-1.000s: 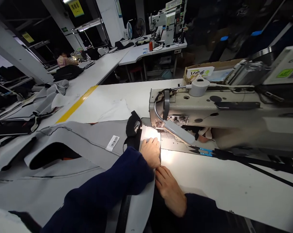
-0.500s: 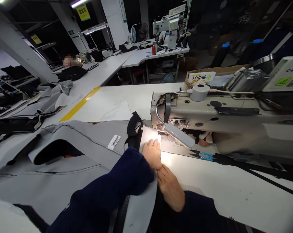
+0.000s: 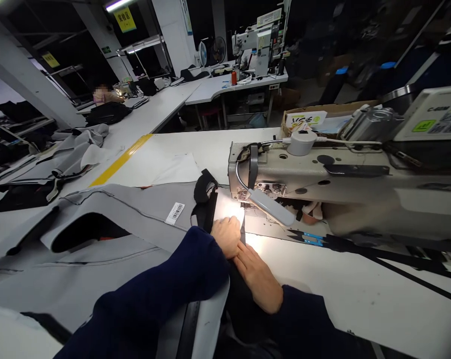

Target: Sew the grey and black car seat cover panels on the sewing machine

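The left hand [image 3: 227,237] lies over the lamp-lit edge of a grey fabric piece [image 3: 150,234], which spreads across the table [image 3: 352,284] left of the sewing machine [image 3: 323,174]. The right hand [image 3: 259,276] touches it over black material [image 3: 242,299]. Whether either hand pinches cloth cannot be told. A barcode label [image 3: 175,213] marks the grey piece.

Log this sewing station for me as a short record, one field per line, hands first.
Left hand: the left hand rests on brightly lit pale material
Right hand: the right hand touches or nearly touches the left; grip unclear
Workpiece: grey fabric, spread left of the machine
Label: white barcode label on the fabric
Machine: grey sewing machine, lamp in front
Tool: blue-and-black snips, right of both hands
Background: a seated person, far left
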`<state>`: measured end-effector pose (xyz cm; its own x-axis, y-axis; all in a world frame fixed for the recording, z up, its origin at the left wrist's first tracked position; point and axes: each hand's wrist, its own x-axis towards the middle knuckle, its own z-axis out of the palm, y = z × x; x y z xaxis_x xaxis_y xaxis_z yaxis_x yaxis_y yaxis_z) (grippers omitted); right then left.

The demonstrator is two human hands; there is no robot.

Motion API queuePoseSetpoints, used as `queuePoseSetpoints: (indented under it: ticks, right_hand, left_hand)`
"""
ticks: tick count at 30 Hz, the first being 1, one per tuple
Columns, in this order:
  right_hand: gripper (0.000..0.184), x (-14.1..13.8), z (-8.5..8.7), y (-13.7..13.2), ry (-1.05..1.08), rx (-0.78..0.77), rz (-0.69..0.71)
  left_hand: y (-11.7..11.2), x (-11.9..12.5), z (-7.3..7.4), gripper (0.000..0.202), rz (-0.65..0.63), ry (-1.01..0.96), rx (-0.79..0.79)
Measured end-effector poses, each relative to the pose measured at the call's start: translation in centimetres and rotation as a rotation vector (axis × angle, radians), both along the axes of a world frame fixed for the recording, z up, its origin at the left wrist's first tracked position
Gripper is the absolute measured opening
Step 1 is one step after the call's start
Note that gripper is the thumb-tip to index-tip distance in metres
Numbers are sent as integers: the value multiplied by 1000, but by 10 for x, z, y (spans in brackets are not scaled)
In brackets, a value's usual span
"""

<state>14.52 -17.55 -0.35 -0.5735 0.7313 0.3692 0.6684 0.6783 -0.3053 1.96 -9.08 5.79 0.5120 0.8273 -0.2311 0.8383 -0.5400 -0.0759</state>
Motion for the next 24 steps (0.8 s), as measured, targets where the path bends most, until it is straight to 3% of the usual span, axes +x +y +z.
queuePoseSetpoints:
  ticks: [3, 5, 7, 10, 12, 14, 17, 19, 20, 21, 23, 24]
  right_hand:
    - [47, 2, -4, 0, -13, 34, 18]
    - [48, -1, -5, -2, -43, 46, 7]
    - [41, -11, -4, -6, -79, 64, -54]
    - [32, -28, -1, -18, -106, 129, -141]
    - [30, -32, 0, -29, -100, 171, -167]
    - [29, -25, 0, -40, -39, 208, -131]
    - [26, 18, -1, -51, 126, 205, -62]
    - [26, 66, 0, -50, 162, 171, -164]
    - [27, 92, 2, -46, 165, 166, -258]
    - [26, 117, 4, -40, 119, 206, -450]
    - [30, 158, 10, -28, -189, 89, -760]
    - [36, 173, 13, -22, -366, 10, -832]
  left_hand:
    - [1, -6, 0, 31, 9, -26, 34]
    - [5, -13, 7, 34, -12, 3, -20]
    - [13, -17, 19, 35, -49, 90, -56]
    - [20, -16, 29, 30, -106, 227, 38]
    - [13, -13, 25, 33, -144, 235, 66]
    - [-1, -13, 11, 44, -128, 181, -8]
    - [-25, -23, -15, 64, -12, 78, -126]
    - [-35, -32, -28, 61, 48, -19, -117]
    - [-38, -36, -33, 57, 63, -77, -84]
    - [-39, -39, -36, 54, 68, -133, -46]
    - [-40, -41, -40, 49, 63, -209, 12]
    - [-40, -41, -41, 48, 60, -227, 30]
